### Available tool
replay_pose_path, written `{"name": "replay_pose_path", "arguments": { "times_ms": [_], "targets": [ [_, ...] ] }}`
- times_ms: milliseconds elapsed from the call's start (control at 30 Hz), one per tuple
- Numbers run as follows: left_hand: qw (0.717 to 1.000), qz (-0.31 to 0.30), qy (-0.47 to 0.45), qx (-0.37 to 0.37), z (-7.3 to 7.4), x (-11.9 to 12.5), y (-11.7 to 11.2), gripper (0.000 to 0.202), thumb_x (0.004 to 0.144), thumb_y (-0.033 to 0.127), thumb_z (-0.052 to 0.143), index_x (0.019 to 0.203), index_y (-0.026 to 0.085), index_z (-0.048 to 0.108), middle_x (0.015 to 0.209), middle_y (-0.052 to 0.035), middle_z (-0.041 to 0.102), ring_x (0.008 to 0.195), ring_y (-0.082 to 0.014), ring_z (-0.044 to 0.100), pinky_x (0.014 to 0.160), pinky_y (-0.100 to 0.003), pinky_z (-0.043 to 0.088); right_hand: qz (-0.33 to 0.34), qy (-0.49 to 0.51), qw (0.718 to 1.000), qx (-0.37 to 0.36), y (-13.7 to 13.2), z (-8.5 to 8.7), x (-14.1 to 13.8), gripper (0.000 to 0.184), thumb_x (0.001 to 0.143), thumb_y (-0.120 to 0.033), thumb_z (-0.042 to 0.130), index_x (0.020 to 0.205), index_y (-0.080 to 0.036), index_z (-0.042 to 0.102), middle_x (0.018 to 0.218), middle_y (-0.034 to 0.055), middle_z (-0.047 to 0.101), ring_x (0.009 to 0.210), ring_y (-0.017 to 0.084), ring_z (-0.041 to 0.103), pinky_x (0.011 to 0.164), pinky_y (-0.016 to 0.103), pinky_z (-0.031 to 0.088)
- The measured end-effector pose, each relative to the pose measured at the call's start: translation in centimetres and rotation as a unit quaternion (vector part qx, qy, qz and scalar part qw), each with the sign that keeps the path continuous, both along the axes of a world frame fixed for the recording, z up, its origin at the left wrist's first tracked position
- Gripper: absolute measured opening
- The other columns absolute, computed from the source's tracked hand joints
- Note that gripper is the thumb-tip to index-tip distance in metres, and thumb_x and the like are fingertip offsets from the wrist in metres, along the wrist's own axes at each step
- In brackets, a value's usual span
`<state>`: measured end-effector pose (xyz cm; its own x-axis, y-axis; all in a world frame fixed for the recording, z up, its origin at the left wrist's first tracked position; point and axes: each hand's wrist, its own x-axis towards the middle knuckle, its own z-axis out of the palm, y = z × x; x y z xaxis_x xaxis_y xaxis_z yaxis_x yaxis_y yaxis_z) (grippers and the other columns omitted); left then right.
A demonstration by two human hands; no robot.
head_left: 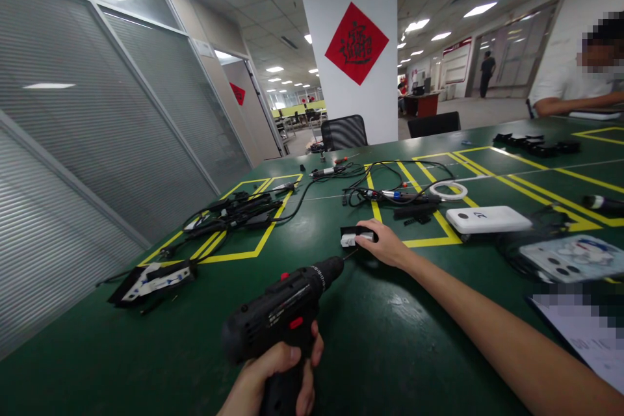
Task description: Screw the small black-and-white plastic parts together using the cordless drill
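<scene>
A black cordless drill with red buttons is gripped by its handle in my left hand, fingers wrapped round it. Its thin bit points away from me, toward a small black part with a white block. My right hand pinches that part from the right side against the green table. The bit's tip is close to the part; I cannot tell whether they touch. My right fingers cover part of the piece.
Cables lie bunched at the left, behind a black-and-white bracket. Ahead are an electric screwdriver and a white tape roll. A white power bank and a phone lie right. A person sits far right.
</scene>
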<state>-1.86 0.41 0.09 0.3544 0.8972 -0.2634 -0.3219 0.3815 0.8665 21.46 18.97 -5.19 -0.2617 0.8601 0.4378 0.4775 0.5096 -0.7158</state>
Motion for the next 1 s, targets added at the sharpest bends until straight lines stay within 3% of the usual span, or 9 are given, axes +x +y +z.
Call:
{"name": "replay_pose_path", "arguments": {
  "times_ms": [567,1000],
  "targets": [
    [1.000,0.013,-0.007,-0.016,0.41,0.14,-0.10,0.022,0.079,0.022,0.039,0.093,0.014,0.053,0.075,-0.0032,0.052,0.036,-0.0087,0.047,0.044,-0.027,0.037,0.002,-0.003,1.000,0.009,0.05,-0.22,0.03,0.037,0.079,-0.038,0.054,0.111,-0.019,0.057,0.102,0.0068,0.056,0.091,0.017,0.055,0.086,0.031,0.041],
    [1.000,0.011,0.004,-0.012,0.16,-0.09,-0.11,0.027,0.078,0.021,0.039,0.100,0.012,0.053,0.080,-0.0072,0.057,0.037,-0.0086,0.047,0.045,-0.027,0.036,-0.006,0.001,1.000,0.010,0.25,-0.46,-0.10,0.041,0.078,-0.039,0.055,0.113,-0.018,0.057,0.103,0.0076,0.056,0.092,0.017,0.055,0.087,0.031,0.041]
  ]
}}
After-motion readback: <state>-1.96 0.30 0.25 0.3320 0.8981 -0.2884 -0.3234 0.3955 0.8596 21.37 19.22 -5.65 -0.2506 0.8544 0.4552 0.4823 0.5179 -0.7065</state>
